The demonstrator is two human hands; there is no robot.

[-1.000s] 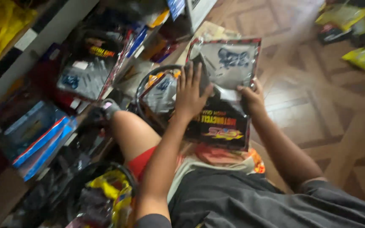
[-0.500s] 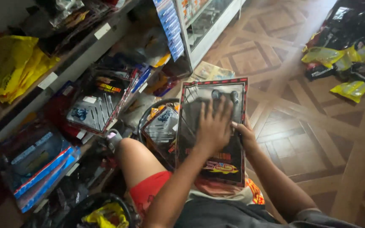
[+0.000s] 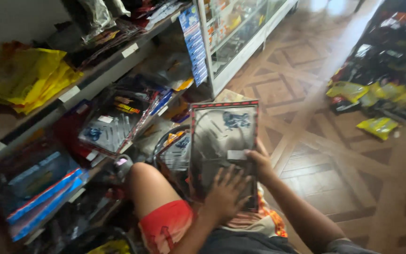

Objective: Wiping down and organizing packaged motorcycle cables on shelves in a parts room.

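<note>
Head cam, looking down over my lap: I've got a flat plastic packet (image 3: 224, 141) with a red edge up on end in front of me, above my knee (image 3: 146, 183). My left hand (image 3: 224, 195) lies flat on the packet's lower face, fingers (image 3: 233, 176) spread wide and pressed on it, not curled. My right hand (image 3: 261, 162) is at the packet's right edge, approx mid-height, fingers wrapped round behind it w/ the thumb on the front, so it's clamped on the packet. The packet is see-through, dark item inside, can't make out what.

Left of it, shelves (image 3: 95, 80) run along the wall: yellow bags (image 3: 29, 77) on the upper one, another flat packet (image 3: 113, 124) leaning on the lower shelf, blue-and-red boxes (image 3: 38, 193) nearer me. A glass display case (image 3: 240, 33) stands beyond the shelves. Just behind my packet is a dark ring-shaped thing (image 3: 165, 146), partly hidden. Far right on the wooden floor (image 3: 334, 155), well apart from my hands, sits a heap of yellow and dark bags (image 3: 377, 101).
</note>
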